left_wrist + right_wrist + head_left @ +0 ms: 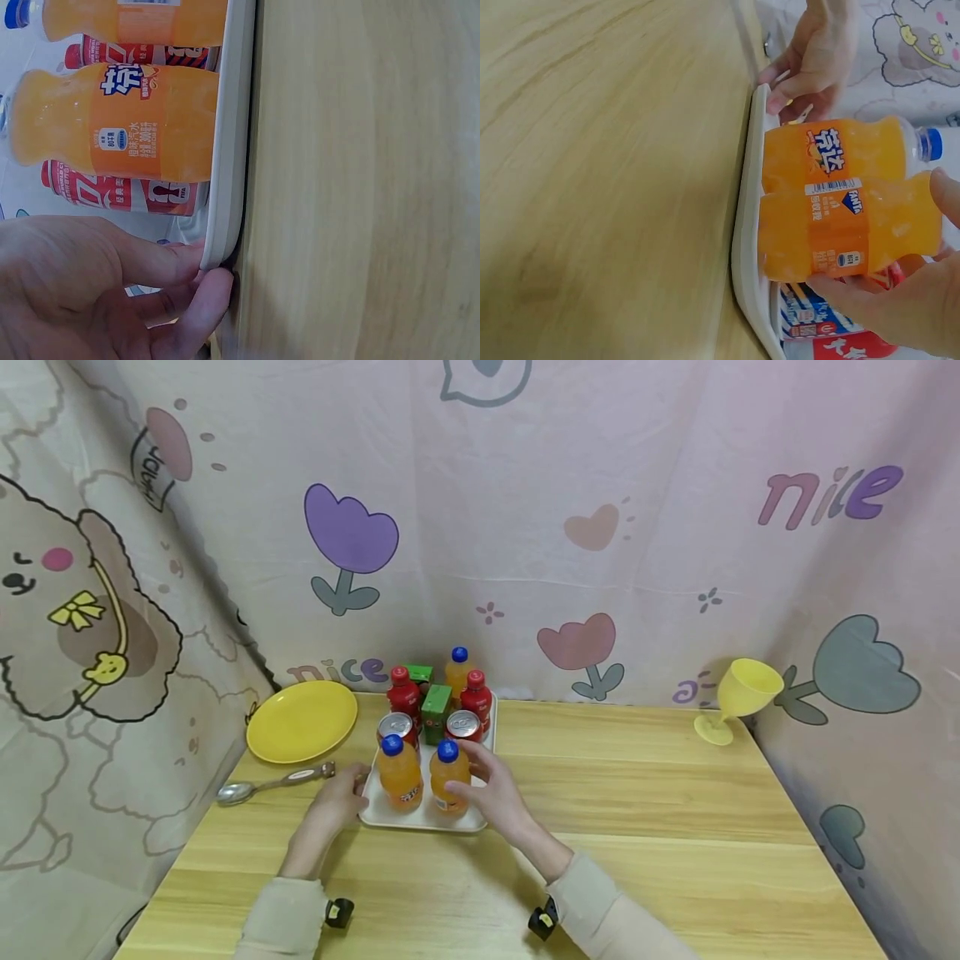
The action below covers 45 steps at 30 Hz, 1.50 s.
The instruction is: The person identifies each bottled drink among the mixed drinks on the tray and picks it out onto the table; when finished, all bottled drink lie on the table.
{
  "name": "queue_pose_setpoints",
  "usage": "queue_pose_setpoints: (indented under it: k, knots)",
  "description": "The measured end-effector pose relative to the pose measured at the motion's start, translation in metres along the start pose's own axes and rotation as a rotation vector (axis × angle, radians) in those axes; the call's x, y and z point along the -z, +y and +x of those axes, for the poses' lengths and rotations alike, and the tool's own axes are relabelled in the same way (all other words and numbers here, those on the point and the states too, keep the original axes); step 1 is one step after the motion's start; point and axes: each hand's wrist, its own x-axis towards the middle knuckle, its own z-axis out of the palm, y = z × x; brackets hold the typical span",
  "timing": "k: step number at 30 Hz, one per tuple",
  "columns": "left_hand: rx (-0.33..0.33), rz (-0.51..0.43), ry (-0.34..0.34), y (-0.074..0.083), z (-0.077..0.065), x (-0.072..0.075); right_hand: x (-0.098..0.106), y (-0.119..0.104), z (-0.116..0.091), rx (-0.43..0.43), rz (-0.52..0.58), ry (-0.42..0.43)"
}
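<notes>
A white tray (423, 820) stands on the table, loaded with drinks. My left hand (341, 795) pinches the tray's left rim near its front corner; the left wrist view shows the thumb above and a finger below the rim. At the tray's front stand two orange soda bottles with blue caps. My right hand (501, 795) holds the right orange soda bottle (847, 232) from its right side, with thumb and fingers spread about it. Beside that one is the left orange soda bottle (399, 778), upright and untouched.
Behind on the tray are two cans (395, 725), two red bottles (404, 692), green boxes (437, 710) and another orange bottle (458, 670). Left of the tray lie a yellow plate (302, 722) and a spoon (273, 783). A yellow goblet (748, 687) stands far right by the curtain.
</notes>
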Motion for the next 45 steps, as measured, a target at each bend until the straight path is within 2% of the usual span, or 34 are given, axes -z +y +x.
queue_pose_setpoints:
  k: [6,15,22,29,45]
  knots:
    - [-0.005,0.023,0.008,0.001,0.002,0.001,0.005,-0.010,-0.006,0.004,0.017,0.042]
    - [0.000,0.065,0.005,0.001,0.002,0.002,0.027,-0.034,-0.017,-0.021,0.099,0.063]
    - [-0.012,0.074,0.009,0.002,0.002,0.001,0.051,-0.045,-0.021,-0.053,0.115,0.042]
    - [-0.021,0.073,0.016,0.003,0.003,0.001,0.079,-0.053,-0.022,-0.122,0.223,-0.006]
    - [-0.027,0.056,0.013,-0.003,0.001,-0.001,0.133,-0.054,-0.020,-0.128,0.340,-0.063]
